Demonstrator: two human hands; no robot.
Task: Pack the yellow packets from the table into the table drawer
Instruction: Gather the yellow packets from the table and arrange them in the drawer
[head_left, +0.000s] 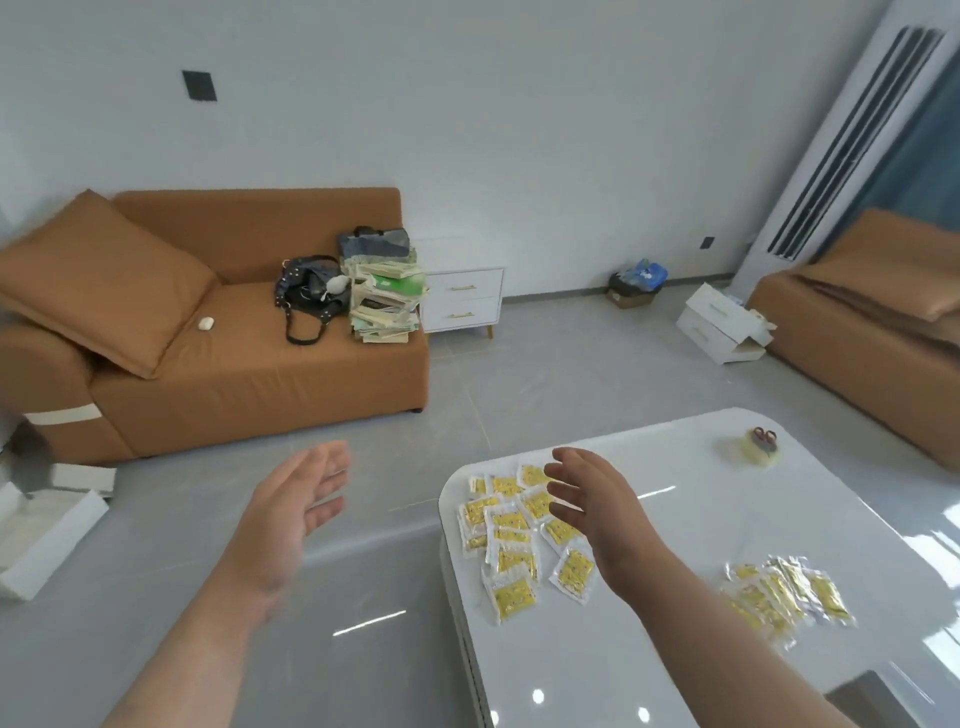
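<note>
Yellow packets, sealed in clear film with crimped edges, lie scattered and overlapping near the left end of the glossy white tabletop. A second, smaller heap of packets sits further right, blurred. No drawer in view; the table's side below the near edge shows no handle that I can make out.

Left hand: fingers spread, palm turned inward, empty, held over the floor just off the table's end. Right hand: also spread and empty, above the main scatter, partly covering a few packets; contact with them cannot be judged.

Handling estimate: packets look light, thin and flexible, film likely slick against the polished top, so they should slide readily. Best taken by sweeping several together into a stack, then pinching across the flat faces; single ones by a crimped edge. Not fragile, though a loose bundle could fan out and spill.
</note>
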